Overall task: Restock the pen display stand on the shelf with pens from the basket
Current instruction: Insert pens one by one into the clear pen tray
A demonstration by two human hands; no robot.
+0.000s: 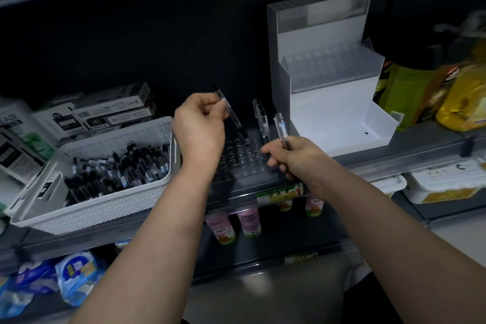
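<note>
Just the head view, so one pass. The left grip [200,126] is pinching a pen [229,110] near its clip end, tip angled down at the clear pen display stand [244,163] on the shelf [394,155]. My guess is that's so it drops straight into a hole. The right grip [292,155] is curled round a second pen [281,127], held upright over the stand's right edge, probably queued as the next one. The white basket [105,192] sits just beside the stand on its left, handy for quick grabs.

Counts:
- one pen per grip, so two in hand
- standing pens [260,118] at the stand's back: two, maybe three, too blurry to call
- the basket pile: too tangled to count
- one taller white stand [328,102] to the right, no pens visible in it
</note>
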